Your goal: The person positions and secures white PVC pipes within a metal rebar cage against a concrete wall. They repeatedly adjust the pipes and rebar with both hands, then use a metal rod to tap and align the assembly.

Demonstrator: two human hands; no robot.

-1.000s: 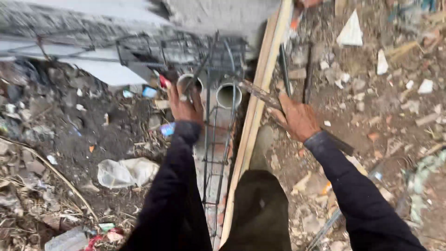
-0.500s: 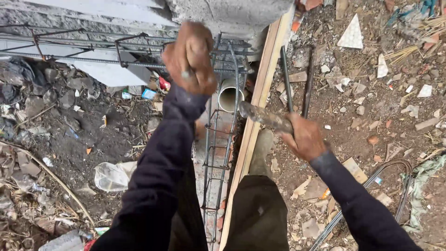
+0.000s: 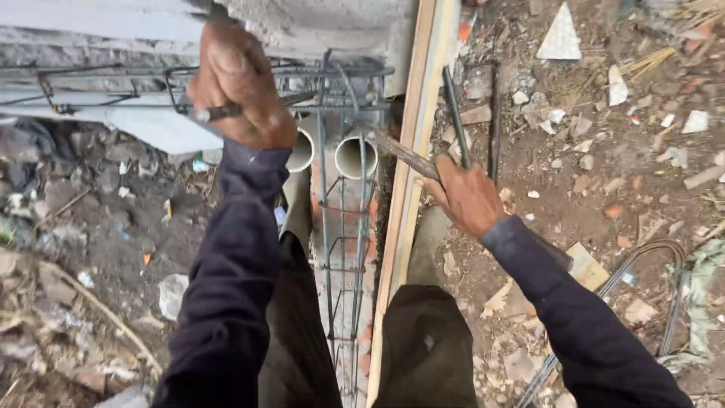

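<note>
Both hands at the rebar cage
Left hand, at 11 o'clock, fists a metal rod; right hand, at 3 o'clock, closes on a flat tool near 2 pipes.

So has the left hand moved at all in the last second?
Yes. The left hand has risen from beside the two pipe ends up to the rebar cage top, now gripping a thin metal tool.
</note>
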